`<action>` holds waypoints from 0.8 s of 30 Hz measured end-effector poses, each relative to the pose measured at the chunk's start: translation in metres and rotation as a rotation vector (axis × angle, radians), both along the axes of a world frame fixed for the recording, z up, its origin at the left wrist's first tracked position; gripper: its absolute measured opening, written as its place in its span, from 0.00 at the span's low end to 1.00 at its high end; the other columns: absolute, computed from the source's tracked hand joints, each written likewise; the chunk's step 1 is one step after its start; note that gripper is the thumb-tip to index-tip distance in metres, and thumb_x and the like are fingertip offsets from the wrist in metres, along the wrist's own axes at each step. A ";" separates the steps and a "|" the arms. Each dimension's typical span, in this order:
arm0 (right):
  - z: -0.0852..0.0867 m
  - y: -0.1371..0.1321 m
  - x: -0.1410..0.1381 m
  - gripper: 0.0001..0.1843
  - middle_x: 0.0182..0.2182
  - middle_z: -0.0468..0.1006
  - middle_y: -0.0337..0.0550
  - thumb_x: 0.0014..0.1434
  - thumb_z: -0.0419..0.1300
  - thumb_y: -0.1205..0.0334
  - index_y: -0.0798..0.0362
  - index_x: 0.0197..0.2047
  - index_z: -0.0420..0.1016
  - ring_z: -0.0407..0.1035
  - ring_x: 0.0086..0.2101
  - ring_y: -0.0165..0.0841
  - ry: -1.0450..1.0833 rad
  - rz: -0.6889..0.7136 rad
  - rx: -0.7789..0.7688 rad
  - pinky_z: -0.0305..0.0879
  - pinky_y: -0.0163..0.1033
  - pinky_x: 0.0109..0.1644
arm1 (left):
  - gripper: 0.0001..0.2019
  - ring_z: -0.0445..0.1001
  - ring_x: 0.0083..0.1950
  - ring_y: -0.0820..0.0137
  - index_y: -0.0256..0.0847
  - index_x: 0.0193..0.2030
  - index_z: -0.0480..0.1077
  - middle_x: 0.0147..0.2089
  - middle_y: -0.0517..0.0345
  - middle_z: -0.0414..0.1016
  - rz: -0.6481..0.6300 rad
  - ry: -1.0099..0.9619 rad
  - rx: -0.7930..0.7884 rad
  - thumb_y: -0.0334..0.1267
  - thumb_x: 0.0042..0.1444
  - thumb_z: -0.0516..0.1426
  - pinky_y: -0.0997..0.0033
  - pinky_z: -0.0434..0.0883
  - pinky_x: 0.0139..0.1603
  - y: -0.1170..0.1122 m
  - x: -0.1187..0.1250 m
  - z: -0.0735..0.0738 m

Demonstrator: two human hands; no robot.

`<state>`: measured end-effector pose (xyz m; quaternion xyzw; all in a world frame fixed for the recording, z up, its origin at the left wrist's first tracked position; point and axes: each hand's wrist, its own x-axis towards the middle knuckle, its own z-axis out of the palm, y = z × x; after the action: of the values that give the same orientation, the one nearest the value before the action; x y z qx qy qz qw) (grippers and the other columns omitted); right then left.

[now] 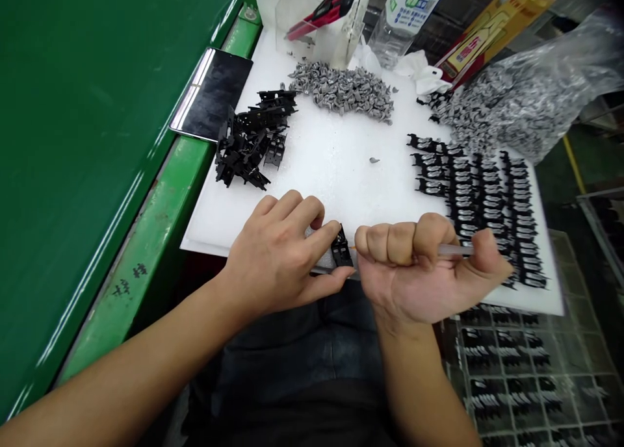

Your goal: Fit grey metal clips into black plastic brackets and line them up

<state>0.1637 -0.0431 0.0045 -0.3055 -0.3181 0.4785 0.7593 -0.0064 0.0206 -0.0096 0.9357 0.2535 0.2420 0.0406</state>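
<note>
My left hand (283, 252) pinches a small black plastic part (341, 247) between thumb and forefinger, at the front edge of the white board (322, 167). In a fist, my right hand (419, 265) grips a slim translucent stick (449, 249), its thumb lying by the far end. The stick's orange tip points at the black part; whether they touch I cannot tell. Ahead on the board lie a heap of black plastic parts (251, 138), a pile of small grey pieces (346, 91) and one loose grey piece (374, 160).
Rows of black parts with grey pieces (480, 206) fill the board's right side. Behind stand a clear bottle (394, 41), a yellow carton (497, 31) and a plastic bag (531, 89). A tablet (214, 93) rests on the green ledge; a compartmented tray (575, 356) sits low right.
</note>
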 end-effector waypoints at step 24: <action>0.003 0.006 0.010 0.29 0.14 0.41 0.29 0.67 0.49 0.41 0.48 0.21 0.47 0.35 0.17 0.27 0.103 0.209 -0.077 0.46 0.41 0.25 | 0.24 0.68 0.43 0.58 0.41 0.49 0.77 0.45 0.51 0.74 -0.013 0.012 -0.030 0.61 0.68 0.55 0.55 0.61 0.40 0.000 -0.002 0.002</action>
<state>0.1734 -0.0373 0.0071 -0.2747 -0.2901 0.5819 0.7083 -0.0081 0.0203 -0.0073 0.9380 0.2516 0.2322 0.0548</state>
